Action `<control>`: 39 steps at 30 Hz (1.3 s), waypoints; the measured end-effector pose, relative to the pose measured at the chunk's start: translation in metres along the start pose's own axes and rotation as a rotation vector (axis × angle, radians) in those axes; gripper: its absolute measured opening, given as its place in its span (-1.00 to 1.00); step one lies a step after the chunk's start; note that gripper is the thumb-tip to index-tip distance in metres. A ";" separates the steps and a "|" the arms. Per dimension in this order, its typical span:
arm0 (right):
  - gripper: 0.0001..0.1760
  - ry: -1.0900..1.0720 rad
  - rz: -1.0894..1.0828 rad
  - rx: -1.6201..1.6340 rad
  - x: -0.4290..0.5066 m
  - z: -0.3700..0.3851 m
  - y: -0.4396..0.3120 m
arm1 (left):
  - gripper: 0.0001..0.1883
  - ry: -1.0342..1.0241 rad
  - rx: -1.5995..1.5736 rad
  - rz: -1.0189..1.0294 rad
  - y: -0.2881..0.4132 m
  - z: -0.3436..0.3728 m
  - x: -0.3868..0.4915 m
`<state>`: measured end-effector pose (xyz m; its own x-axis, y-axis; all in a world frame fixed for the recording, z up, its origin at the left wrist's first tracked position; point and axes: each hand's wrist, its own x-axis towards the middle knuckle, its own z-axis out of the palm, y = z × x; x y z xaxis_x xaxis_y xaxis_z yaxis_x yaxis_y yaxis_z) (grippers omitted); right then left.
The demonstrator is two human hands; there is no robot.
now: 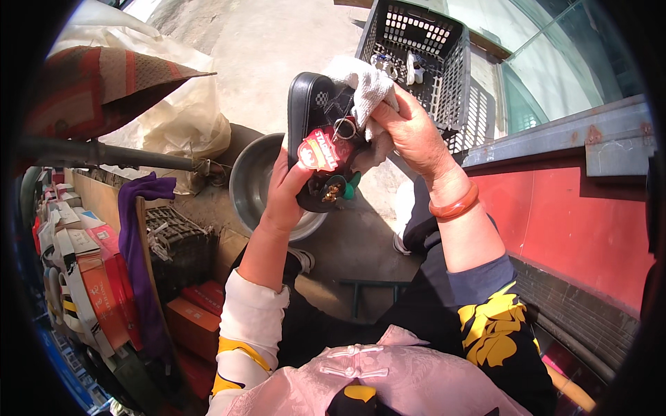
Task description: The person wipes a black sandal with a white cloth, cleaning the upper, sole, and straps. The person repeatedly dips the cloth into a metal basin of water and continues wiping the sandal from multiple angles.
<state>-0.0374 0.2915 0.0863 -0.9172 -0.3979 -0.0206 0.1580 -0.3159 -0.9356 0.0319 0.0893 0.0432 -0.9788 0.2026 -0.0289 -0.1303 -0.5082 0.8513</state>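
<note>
My left hand [286, 192] grips a black shoe [307, 104] by its lower end, thumb over the side of the sole. A red paper tag [320, 151] with printing hangs on the shoe, near a metal ring [345, 128]. Lower down on it sits a green and gold ornament [335, 190]. With my right hand [416, 132] I pinch a white cloth [364, 86] against the laced upper, near the toe. The cloth covers part of the upper. Below the shoe, a metal basin [250, 182] stands on the ground, partly hidden by my left hand.
Ahead to the right is a black plastic crate [450, 67] with white shoes [414, 68] inside. On the left a metal pole [130, 156] juts in, above a purple cloth [135, 218] and stacked shoe boxes [96, 281]. A red panel [567, 223] borders the right.
</note>
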 end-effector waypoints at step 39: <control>-0.50 0.141 -0.781 -1.055 -0.002 0.010 0.016 | -0.41 -0.211 -0.682 -0.376 -0.008 0.011 0.008</control>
<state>-0.0298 0.2789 0.0746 -0.6763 -0.3059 0.6701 -0.7270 0.4237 -0.5403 0.0266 0.1043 0.0415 -0.8087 0.5809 -0.0927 -0.5795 -0.7597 0.2949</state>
